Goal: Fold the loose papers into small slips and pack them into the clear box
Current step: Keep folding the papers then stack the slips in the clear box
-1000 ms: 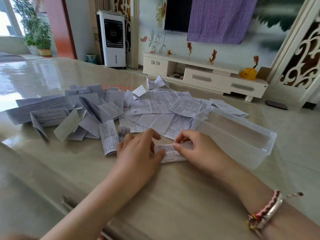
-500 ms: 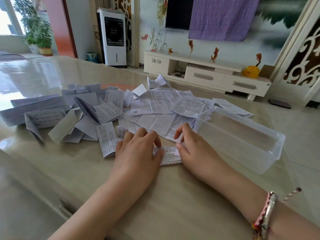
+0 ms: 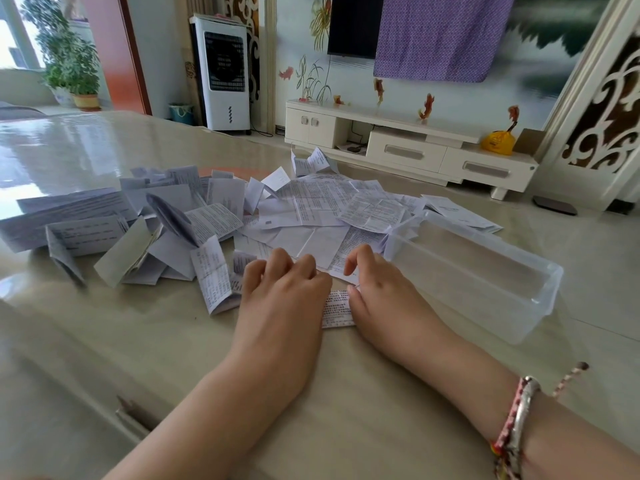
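Head view: my left grip [image 3: 282, 299] and right grip [image 3: 375, 296] both press, fingers curled, on one folded slip [image 3: 337, 309] lying on the counter [image 3: 346, 393]. Loose papers [image 3: 311, 209] spread just beyond it; the box [image 3: 485, 268] sits to the right.

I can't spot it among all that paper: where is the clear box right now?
The clear box sits on the table at the right of the head view, just right of the right hand, with the paper pile against its far-left end.
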A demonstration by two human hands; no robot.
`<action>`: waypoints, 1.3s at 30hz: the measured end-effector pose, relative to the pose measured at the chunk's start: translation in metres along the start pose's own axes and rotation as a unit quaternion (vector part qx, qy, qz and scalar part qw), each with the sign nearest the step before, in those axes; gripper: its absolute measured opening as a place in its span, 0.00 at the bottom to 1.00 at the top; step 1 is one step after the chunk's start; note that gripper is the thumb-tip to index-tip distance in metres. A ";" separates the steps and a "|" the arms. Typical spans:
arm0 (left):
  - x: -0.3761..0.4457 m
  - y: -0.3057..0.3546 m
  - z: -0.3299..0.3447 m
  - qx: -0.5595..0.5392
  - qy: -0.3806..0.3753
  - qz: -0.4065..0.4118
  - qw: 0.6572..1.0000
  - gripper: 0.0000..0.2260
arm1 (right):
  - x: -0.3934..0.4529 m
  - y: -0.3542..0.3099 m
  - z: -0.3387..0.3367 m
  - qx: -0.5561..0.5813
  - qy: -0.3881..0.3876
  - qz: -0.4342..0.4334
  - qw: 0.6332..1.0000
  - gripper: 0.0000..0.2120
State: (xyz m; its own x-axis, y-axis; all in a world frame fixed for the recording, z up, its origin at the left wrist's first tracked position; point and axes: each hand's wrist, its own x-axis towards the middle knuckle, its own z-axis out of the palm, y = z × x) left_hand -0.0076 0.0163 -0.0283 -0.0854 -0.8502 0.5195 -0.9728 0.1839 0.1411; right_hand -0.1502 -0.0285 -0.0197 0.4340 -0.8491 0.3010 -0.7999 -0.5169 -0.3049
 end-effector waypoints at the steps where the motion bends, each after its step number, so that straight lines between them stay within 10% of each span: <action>1: 0.000 0.001 0.000 0.002 0.001 0.008 1.000 0.08 | -0.001 0.000 0.000 -0.006 0.006 0.006 1.000 0.08; 14: 0.001 0.006 -0.007 0.026 -0.027 0.020 0.999 0.09 | -0.013 -0.003 -0.006 -0.070 0.058 -0.095 0.991 0.17; 39: -0.003 -0.004 -0.009 0.039 -0.041 0.046 0.997 0.13 | -0.017 0.007 -0.033 -0.038 -0.083 0.044 0.995 0.15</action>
State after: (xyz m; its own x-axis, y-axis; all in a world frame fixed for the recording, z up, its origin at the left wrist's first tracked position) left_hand -0.0013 0.0228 -0.0228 -0.1884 -0.8696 0.4564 -0.9738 0.2257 0.0281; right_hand -0.1769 -0.0144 0.0031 0.4188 -0.9000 0.1205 -0.8637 -0.4358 -0.2531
